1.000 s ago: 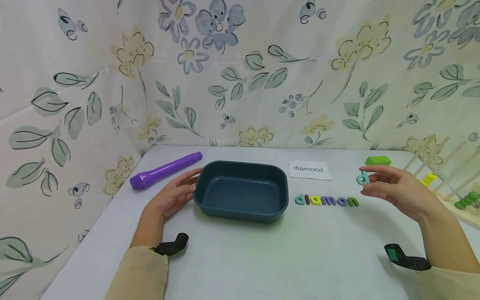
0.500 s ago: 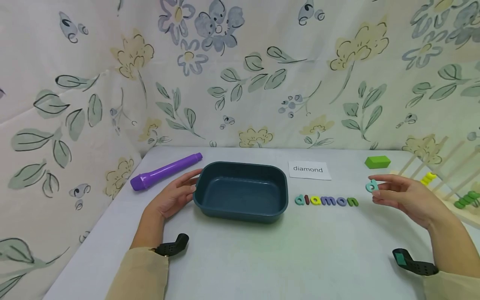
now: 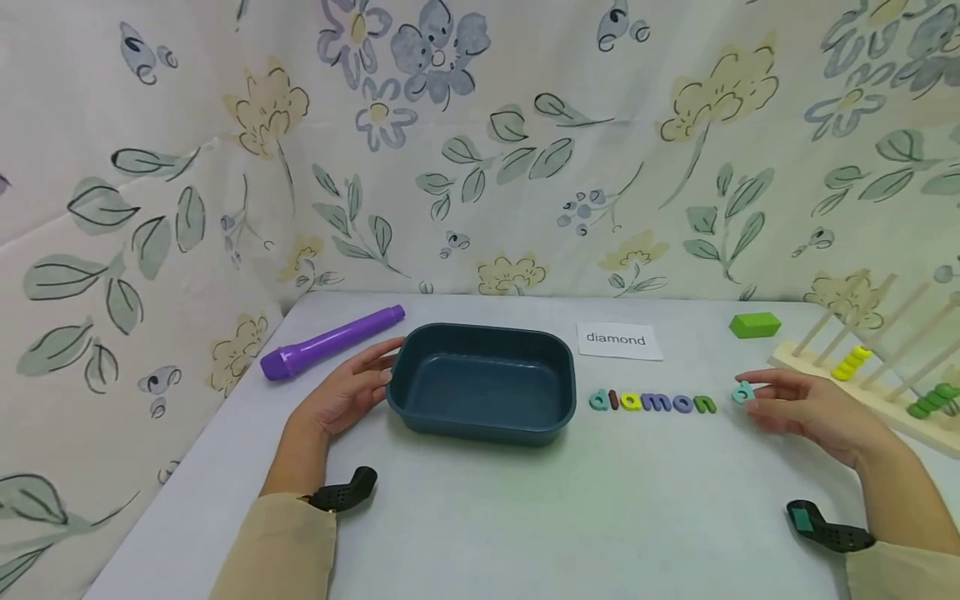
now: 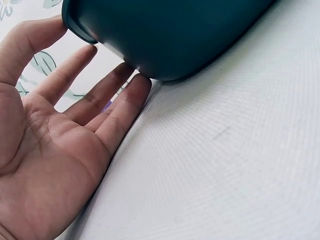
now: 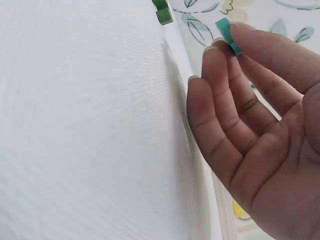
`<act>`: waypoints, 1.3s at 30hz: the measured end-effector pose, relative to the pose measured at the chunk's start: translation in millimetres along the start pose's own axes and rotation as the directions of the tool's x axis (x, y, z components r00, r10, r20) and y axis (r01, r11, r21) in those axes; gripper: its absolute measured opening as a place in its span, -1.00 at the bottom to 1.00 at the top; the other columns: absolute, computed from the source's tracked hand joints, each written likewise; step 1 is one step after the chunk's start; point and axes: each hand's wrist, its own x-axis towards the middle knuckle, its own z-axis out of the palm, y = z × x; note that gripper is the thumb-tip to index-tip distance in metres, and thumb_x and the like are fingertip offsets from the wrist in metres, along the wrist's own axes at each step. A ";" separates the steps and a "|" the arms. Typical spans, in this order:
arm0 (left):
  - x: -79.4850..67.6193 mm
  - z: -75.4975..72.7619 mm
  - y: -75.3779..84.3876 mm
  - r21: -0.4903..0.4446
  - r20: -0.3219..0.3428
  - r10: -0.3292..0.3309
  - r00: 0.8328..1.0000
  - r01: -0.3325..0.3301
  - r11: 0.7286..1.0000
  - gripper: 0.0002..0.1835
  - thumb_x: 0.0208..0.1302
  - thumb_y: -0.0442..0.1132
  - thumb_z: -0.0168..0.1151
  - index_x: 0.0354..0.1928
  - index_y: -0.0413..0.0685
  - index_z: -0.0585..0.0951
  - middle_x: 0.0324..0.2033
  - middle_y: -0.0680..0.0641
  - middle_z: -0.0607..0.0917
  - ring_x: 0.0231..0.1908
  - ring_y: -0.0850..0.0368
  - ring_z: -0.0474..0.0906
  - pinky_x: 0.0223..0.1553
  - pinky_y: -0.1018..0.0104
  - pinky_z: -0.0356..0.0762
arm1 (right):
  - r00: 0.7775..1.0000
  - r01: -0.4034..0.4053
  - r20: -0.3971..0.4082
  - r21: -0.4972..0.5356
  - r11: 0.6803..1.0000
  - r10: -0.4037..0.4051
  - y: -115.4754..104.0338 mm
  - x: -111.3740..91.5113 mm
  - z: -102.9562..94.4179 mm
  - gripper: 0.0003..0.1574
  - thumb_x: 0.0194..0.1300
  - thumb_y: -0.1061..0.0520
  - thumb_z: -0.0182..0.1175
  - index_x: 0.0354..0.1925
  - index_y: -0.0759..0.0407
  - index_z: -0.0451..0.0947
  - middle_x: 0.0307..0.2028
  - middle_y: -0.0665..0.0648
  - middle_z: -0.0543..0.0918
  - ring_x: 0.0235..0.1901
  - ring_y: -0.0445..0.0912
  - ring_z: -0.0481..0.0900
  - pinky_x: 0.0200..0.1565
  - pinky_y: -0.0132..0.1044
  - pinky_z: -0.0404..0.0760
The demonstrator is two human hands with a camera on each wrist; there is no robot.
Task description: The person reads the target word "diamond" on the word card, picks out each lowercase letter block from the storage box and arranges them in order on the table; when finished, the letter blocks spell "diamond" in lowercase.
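Note:
My right hand point(image 3: 813, 412) pinches a teal letter d point(image 3: 742, 392) between thumb and fingertips, just above the table. In the right wrist view, that letter point(image 5: 229, 36) shows edge-on at the fingertips. To its left lies a row of coloured letters reading "diamon", ending with a green n point(image 3: 705, 403) and starting with another teal d point(image 3: 598, 400). My left hand point(image 3: 348, 390) rests against the left end of a dark teal rectangular bin point(image 3: 480, 432). The left wrist view shows its fairly straight fingers point(image 4: 120, 112) touching the bin's outer wall, with the thumb at the rim.
A card printed "diamond" point(image 3: 618, 341) lies behind the letter row. Further right sit a green block point(image 3: 754, 325) and a wooden peg stand point(image 3: 813, 367) with yellow and green beads. A purple toy microphone point(image 3: 333, 342) lies at the back left.
The right hand has carried the teal d slightly right and down toward the table, to the right of the n. The left hand and the bin keep their place.

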 end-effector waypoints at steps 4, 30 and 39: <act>-0.7 -0.5 -1.4 0.008 0.007 0.001 1.000 -0.001 1.000 -0.31 0.49 -0.35 0.09 0.60 -0.06 0.20 0.55 -0.26 0.20 0.26 0.18 0.56 0.22 0.37 0.58 | 1.000 -0.026 0.008 -0.085 0.996 0.027 4.4 1.1 2.9 -0.60 0.45 0.12 0.27 0.17 -0.26 0.61 -0.16 -0.12 0.66 -0.19 -0.19 0.74 -0.14 -0.34 0.69; 2.1 0.1 2.5 0.009 0.006 0.000 1.000 0.000 1.000 -0.31 0.50 -0.34 0.10 0.61 -0.05 0.19 0.55 -0.27 0.18 0.25 0.18 0.56 0.23 0.39 0.58 | 0.988 -0.087 0.097 -0.324 0.942 0.124 -5.6 25.9 0.4 -0.21 0.35 -0.04 0.38 0.40 0.24 0.41 -0.38 0.12 0.56 -0.44 -0.04 0.60 -0.35 -0.29 0.66; 2.3 -0.1 -0.1 -0.001 0.012 -0.003 1.000 0.003 1.000 -0.32 0.50 -0.35 0.09 0.60 -0.04 0.20 0.55 -0.26 0.18 0.27 0.18 0.54 0.24 0.39 0.57 | 0.977 -0.105 0.148 -0.279 0.955 0.151 -6.8 26.7 -4.2 -0.24 0.37 0.02 0.36 0.41 0.26 0.39 -0.35 0.10 0.56 -0.42 -0.07 0.60 -0.34 -0.30 0.67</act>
